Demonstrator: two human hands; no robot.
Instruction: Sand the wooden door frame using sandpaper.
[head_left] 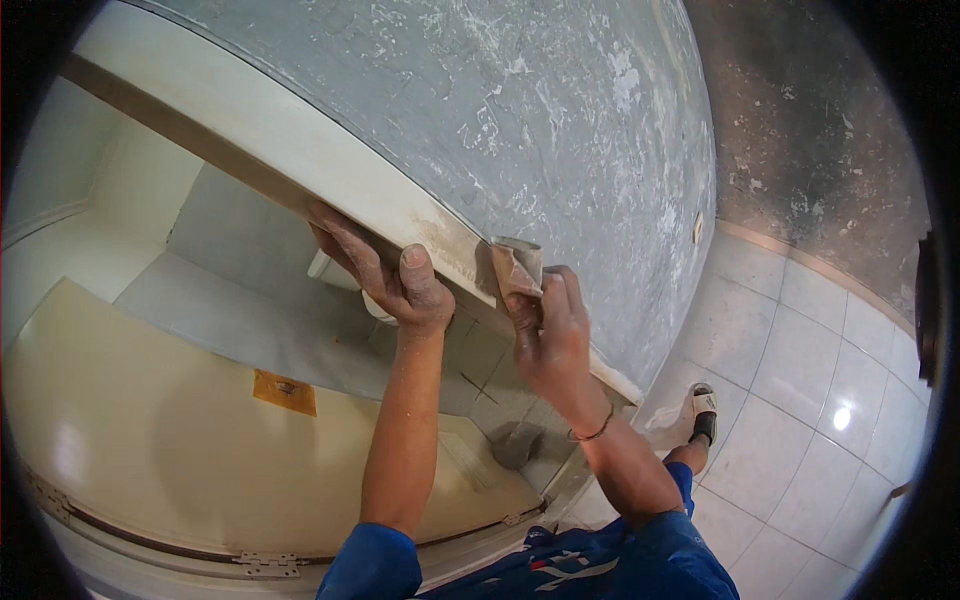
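White floor tiles (800,380) and a patchy grey wall (560,110) with scraped filler fill the right of the view; to the left an open doorway gives onto a cream door (180,440) with hinges along its lower edge.

A folded piece of sandpaper (518,268) is pressed against the pale edge of the door frame (300,150), just where the frame meets the wall. It is pinched by the right hand (552,345), whose grip is closed on it, fingers bent over the fold. The left hand (390,275) is wrapped over the frame edge just beside it, its grip closed on the frame, thumb on the front face. Both hands are coated with dust.

Several slips seem likely. The paper could be pulled loose if pressure is uneven, and knuckles could be scraped on the rough wall. The left thumb lies near the paper's path and could be rubbed. Dust could be blown toward the face. A sandalled foot (703,412) is planted on the glossy tiles, where footing could be lost if fine dust settles there.
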